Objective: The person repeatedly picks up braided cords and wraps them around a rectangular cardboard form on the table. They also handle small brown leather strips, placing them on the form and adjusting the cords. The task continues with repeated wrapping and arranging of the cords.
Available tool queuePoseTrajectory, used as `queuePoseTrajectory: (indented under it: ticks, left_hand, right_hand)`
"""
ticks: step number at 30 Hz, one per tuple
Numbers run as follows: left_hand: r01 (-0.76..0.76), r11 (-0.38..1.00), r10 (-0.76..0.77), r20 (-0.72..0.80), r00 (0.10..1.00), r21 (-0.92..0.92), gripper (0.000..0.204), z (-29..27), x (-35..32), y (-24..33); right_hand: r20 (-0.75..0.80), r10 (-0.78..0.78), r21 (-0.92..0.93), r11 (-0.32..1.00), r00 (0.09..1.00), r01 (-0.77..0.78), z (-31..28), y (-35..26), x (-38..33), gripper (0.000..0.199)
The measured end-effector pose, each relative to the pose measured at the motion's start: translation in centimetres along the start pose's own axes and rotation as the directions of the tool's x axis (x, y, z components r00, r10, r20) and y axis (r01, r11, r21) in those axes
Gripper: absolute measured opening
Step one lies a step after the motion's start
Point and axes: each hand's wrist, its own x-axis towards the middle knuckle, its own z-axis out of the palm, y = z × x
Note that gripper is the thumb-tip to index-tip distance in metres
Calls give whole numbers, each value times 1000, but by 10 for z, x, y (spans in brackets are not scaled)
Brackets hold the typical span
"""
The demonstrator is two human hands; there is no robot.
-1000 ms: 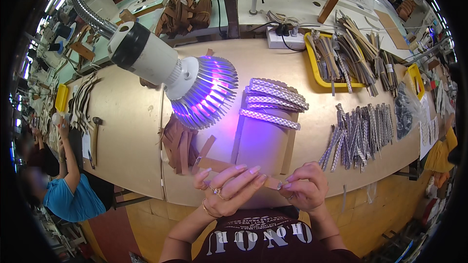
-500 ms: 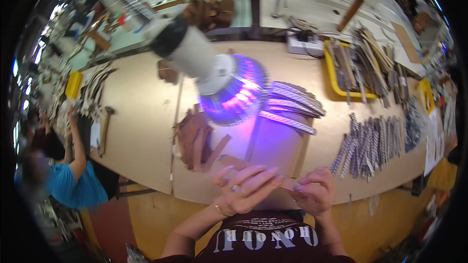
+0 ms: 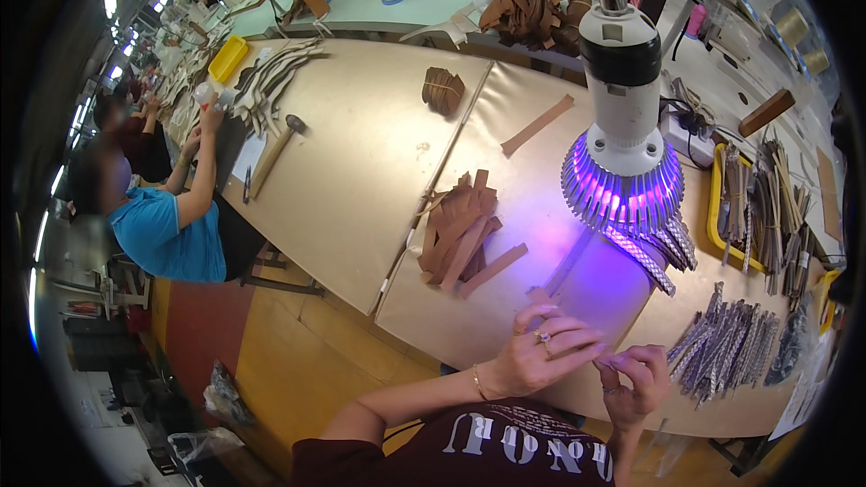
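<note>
Close to the table's near edge, my left hand (image 3: pixel 548 353) is closed on a brown leather-like strip (image 3: pixel 539 296), whose end pokes out past the fingers. A ring and a thin bracelet are on this hand. Beside it, my right hand (image 3: pixel 637 382) pinches with thumb and forefinger at the strip's other end, mostly covered by the fingers. A pile of similar brown strips (image 3: pixel 462 233) lies to the left of my hands. Above and beyond them hangs a lamp (image 3: pixel 622 182) glowing purple, with patterned woven strips (image 3: pixel 642 260) partly under it.
More patterned strips (image 3: pixel 726 343) lie at right, near a yellow tray (image 3: pixel 717 207) of strips. A banded brown bundle (image 3: pixel 443 90), a single strip (image 3: pixel 538 125) and a hammer (image 3: pixel 275 158) rest farther off. At left, a person in blue (image 3: pixel 171 225) works at the table.
The view has swung left, so the lamp, table and my hands sit farther right in the picture. My hands remain together at the strip, and the stretch between them is less visible.
</note>
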Motion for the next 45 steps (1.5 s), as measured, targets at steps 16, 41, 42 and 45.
queuePoseTrajectory:
  ticks: [16,41,42,45]
  left_hand:
    - [12,996,-12,-7,1000,-88,31,0,-5,-11]
    - [41,960,-62,-68,996,-277,34,6,-18,-50]
    - [44,957,-68,-71,995,-288,34,6,-17,-52]
    - [35,954,-60,-74,995,-298,34,4,-14,-59]
  right_hand:
    - [70,-7,-21,1000,998,9,6,-4,5,35]
    - [161,199,0,979,967,-202,32,0,7,25]
    - [158,220,-19,975,963,-220,35,1,7,25]
    - [166,252,47,964,953,-263,42,3,7,24]
